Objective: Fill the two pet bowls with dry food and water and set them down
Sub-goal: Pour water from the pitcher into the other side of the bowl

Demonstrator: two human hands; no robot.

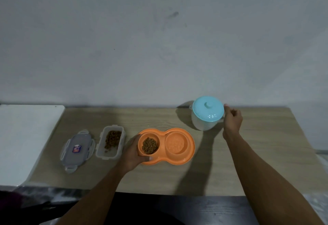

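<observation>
Head view:
Orange plastic double pet bowl [179, 159]: flat on wooden table [248, 153]; left well holds brown dry food [149, 145], right well without kibble.
Left hand [132, 155]: curled around bowl's left rim, thumb on front edge.
Right hand [232, 120]: loosely curled beside clear jug with blue lid [207, 112]; grip on it cannot be told.
Clear rectangular container [111, 142]: open, some kibble inside, its grey lid [77, 151] alongside.

Wooden table [257, 153]: lid [77, 151], food container [110, 142], orange double bowl [179, 146], jug [206, 113], perhaps water.

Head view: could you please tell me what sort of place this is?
Probably a plain home or utility room: a wooden table against a bare grey wall, holding a double pet bowl and kibble container.
</observation>
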